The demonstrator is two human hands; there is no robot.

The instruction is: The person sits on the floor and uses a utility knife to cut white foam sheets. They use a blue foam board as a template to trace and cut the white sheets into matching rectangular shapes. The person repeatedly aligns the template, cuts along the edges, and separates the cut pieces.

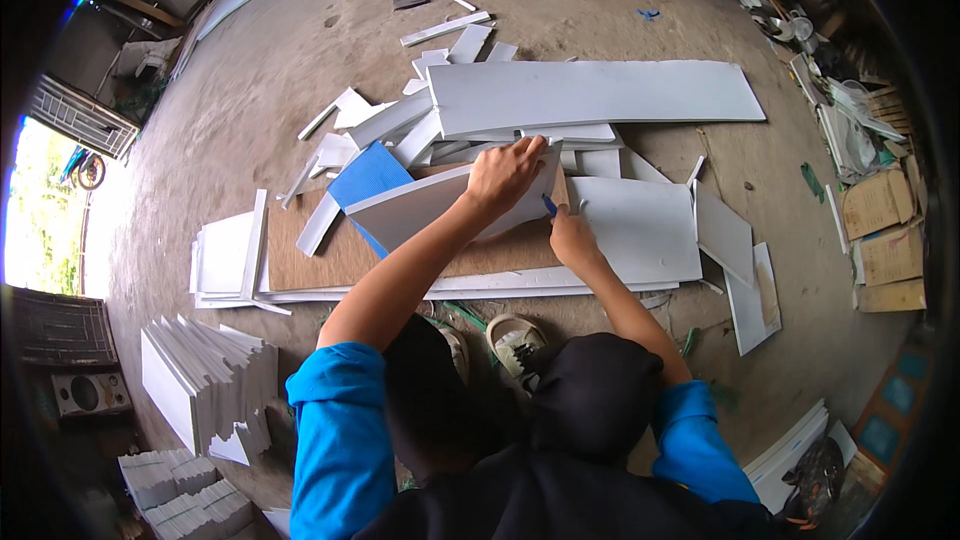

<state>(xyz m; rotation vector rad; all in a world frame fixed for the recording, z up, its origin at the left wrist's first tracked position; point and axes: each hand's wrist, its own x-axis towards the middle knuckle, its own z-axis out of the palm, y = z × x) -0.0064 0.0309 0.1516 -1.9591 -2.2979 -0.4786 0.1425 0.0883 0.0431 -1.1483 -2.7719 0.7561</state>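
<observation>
My left hand (503,178) is closed over the upper edge of a white plastic sheet (412,208), which it holds tilted up off the work surface. In my right hand (574,238) is a slim blue tool (550,205), pointing up against the right end of that sheet; its tip is too small to make out. Under the sheet lies a brown board (335,248). A blue corrugated piece (370,177) sticks out behind the sheet at its left. Another white sheet (635,230) lies flat beside my right hand.
Beyond my hands lie white offcuts (390,122) and a long white panel (600,92). A stack of notched white sheets (205,380) stands at the left. Flattened cardboard (890,240) and clutter line the right side. My shoes (517,337) are close to the board's near edge.
</observation>
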